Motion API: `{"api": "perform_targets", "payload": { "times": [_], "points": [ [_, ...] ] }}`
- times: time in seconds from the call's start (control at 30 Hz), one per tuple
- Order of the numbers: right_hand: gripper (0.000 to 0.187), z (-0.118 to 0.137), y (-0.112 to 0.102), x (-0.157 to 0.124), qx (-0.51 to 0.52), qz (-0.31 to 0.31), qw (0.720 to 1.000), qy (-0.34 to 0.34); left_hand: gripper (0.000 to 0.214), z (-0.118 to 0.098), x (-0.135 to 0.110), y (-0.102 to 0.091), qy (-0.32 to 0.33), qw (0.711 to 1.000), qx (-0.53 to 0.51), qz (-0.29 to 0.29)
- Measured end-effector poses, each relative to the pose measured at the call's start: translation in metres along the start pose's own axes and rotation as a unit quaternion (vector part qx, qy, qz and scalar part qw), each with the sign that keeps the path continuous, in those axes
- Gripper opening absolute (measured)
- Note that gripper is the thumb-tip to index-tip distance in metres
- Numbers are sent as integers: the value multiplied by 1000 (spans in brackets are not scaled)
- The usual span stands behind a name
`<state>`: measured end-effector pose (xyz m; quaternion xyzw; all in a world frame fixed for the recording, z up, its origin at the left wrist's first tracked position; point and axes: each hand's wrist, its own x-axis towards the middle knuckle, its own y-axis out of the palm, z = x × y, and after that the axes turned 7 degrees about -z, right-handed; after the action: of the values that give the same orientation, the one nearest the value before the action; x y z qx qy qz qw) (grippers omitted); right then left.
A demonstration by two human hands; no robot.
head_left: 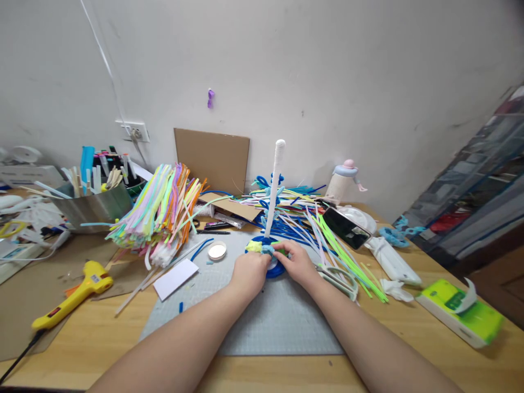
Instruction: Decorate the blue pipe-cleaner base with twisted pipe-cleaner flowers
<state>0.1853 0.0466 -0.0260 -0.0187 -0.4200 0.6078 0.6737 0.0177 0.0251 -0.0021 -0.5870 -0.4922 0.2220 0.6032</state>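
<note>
A white fuzzy post (274, 185) stands upright on a round blue base (278, 271) wrapped in pipe cleaner. Around the foot of the post sit a yellow fuzzy piece (254, 246) and a light blue pipe cleaner piece (267, 250); some green shows beside them. My left hand (251, 270) is closed at the front of the base, its fingertips partly hidden against the light blue piece. From the right, my right hand (301, 263) pinches the same piece between thumb and fingers. Blue curled pipe cleaner shapes (264, 181) show behind the post.
Under the base lies a grey cutting mat (282, 333). Scissors (341, 281) and green pipe cleaners (347, 254) lie right, with a phone (347, 226). At left are a yellow glue gun (73, 295), a white card (176, 278) and a pipe cleaner bundle (158, 210).
</note>
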Motion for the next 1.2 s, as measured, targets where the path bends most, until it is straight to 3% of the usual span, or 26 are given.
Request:
{"api": "perform_targets", "payload": {
  "times": [0.23, 0.33, 0.43, 0.5, 0.57, 0.7, 0.8, 0.9, 1.0, 1.1, 1.2],
  "points": [
    [14, 4, -2, -1, 22, 15, 1000, -10, 30, 0, -1, -3, 13, 1000, -16, -6],
    [17, 4, -5, 0, 72, -9, 997, -14, 25, 6, -2, -12, 9, 995, -84, -59],
    [24, -2, -13, 2, 75, -55, 994, 55, 27, 22, 2, -24, -83, 969, -166, -166],
    [31, -6, -19, 2, 49, -46, 992, 110, 28, 35, 7, -31, -141, 954, -187, -188],
    [50, -7, -24, 1, 23, 10, 991, 132, 36, 47, 10, -34, -147, 959, -193, -145],
    [104, 2, -25, -8, -57, 121, 985, 110, 88, 53, 7, -26, -109, 983, -142, -36],
    [115, 9, -17, -13, -118, 119, 980, 110, 104, 49, 1, -14, -82, 993, -85, 0],
    [113, 10, -10, -14, -134, 110, 979, 102, 106, 48, 1, -6, -74, 995, -65, 7],
    [105, 8, -17, -11, -136, 128, 978, 89, 107, 49, 3, -8, -84, 995, -55, 11],
    [86, 10, -43, -7, -146, 176, 971, 69, 103, 47, -1, -20, -99, 994, -39, -4],
    [46, 21, -77, -13, -169, 190, 965, 71, 82, 38, -22, -37, -89, 996, -18, -4]
  ]
}}
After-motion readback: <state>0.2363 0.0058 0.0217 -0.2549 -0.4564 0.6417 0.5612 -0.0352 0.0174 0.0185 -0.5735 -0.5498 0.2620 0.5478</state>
